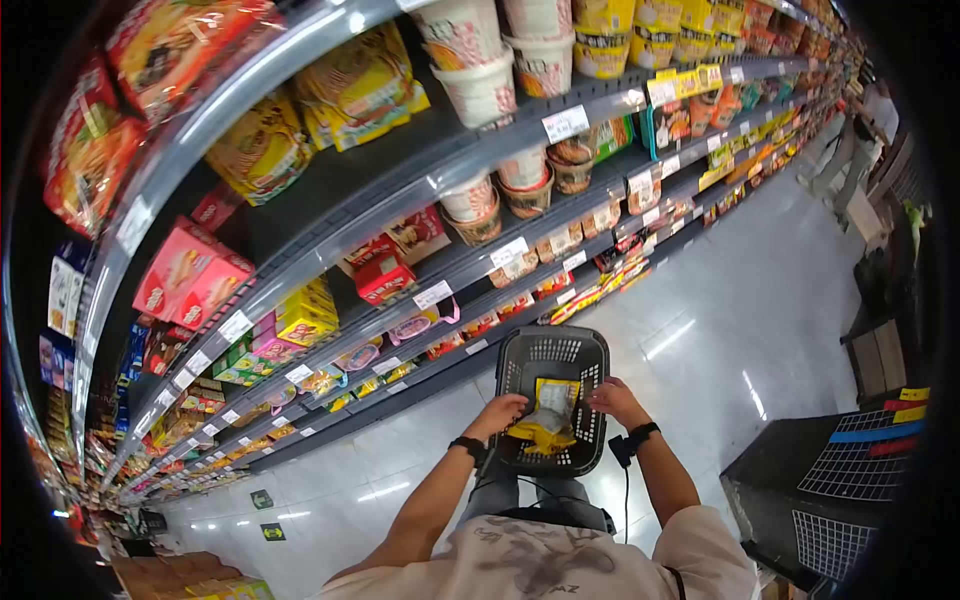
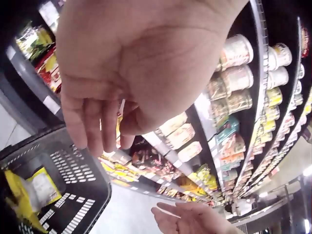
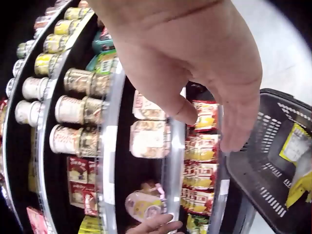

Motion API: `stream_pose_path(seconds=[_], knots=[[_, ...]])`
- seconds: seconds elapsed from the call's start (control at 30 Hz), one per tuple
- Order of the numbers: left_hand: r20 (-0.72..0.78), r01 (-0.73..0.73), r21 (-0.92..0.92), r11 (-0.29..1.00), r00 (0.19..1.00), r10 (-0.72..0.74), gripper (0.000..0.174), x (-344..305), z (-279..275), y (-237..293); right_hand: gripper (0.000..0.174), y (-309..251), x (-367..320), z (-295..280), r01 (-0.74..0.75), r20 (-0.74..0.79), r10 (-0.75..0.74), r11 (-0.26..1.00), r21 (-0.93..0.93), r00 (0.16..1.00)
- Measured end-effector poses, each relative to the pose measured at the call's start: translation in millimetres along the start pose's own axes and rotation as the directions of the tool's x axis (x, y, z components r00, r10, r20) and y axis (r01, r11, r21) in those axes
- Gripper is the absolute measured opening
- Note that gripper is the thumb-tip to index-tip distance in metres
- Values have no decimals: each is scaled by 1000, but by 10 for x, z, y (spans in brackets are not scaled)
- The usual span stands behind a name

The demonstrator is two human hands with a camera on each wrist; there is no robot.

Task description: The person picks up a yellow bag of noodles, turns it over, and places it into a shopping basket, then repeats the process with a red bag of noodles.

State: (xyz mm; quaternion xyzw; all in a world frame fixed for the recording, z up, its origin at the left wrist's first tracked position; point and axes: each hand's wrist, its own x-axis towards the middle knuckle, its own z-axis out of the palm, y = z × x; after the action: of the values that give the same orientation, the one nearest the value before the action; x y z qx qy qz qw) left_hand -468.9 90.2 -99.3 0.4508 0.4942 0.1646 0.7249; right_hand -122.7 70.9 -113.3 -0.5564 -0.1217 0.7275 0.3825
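A black plastic basket [image 1: 552,345] is in front of my legs in the head view, with yellow and silver packets [image 1: 553,412] lying inside it. Over its left rim is my left hand [image 1: 500,413], its fingers loosely bent and holding nothing. My right hand [image 1: 618,400] is at the opposite rim, fingers relaxed and nothing between them. In the left wrist view, the palm and fingers of the left hand [image 2: 131,73] are apart from the basket [image 2: 80,165]. The right wrist view shows the right hand [image 3: 195,63] with thumb and fingers spread apart, overlapping the basket's corner.
Long shelves [image 1: 460,140] of cup noodles [image 1: 478,90], bagged noodles and boxed snacks run along the left and ahead. Pale tiled floor [image 1: 690,330] lies right of the basket. A dark bin with wire grids [image 1: 850,465] stands at lower right. Another person [image 1: 860,135] is far down the aisle.
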Motion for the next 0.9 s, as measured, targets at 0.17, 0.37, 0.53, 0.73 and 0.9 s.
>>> stream_pose_path(seconds=[0.17,0.37,0.53,0.73,0.9], knots=[[-150,-302,124,945,936,318,28,-438,-339,940,53,-835,-333,1149,129,192,-90,971,-201,977],[-330,-574,265,775,701,632,26,-1136,-690,2019,33,-1616,-1149,2688,368,497,-180,876,-311,849],[-452,-634,499,591,391,802,27,-1865,-971,2968,28,-2052,-1615,3744,619,723,-294,751,-230,625],[-453,-724,584,367,85,887,49,-2220,-1548,4018,27,-2719,-1645,4939,622,751,-429,782,32,501],[-583,-599,661,452,-31,812,65,-2083,-2136,4637,37,-3176,-1447,5492,476,792,-313,879,32,524]])
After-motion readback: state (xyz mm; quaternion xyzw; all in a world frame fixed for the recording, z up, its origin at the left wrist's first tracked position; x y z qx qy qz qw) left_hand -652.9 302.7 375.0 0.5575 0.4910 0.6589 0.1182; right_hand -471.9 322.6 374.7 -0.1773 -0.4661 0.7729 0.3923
